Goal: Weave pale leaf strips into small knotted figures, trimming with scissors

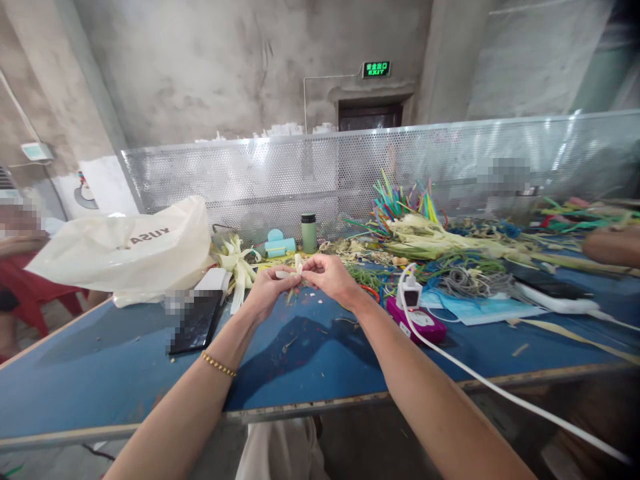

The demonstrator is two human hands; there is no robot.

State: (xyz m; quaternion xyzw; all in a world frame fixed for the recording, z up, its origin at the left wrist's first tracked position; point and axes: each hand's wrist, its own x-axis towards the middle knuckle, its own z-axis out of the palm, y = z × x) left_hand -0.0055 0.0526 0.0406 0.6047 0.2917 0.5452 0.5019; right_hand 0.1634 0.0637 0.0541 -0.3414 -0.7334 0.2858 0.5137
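Above the middle of the blue table, my left hand (pixel 267 291) and my right hand (pixel 332 277) meet fingertip to fingertip. Pinched between them is a small pale corn husk strip (pixel 299 261), with one end sticking up past the fingers. Both hands are closed on it; the fingers hide most of the piece. A gold bead bracelet (pixel 219 364) circles my left wrist. Left of my hands lies a bunch of corn husks (pixel 240 264). Small husk scraps (pixel 311 295) lie on the table just below my fingers.
A white bag (pixel 145 250) and a dark phone (pixel 197 327) lie left. Behind stand a green bottle (pixel 309 235) and a perforated metal screen (pixel 280 167). Right are more husks (pixel 425 233), coloured stems, grey cord (pixel 465 281), a purple power block (pixel 425 325) with a white cable, and another person's arm (pixel 613 247).
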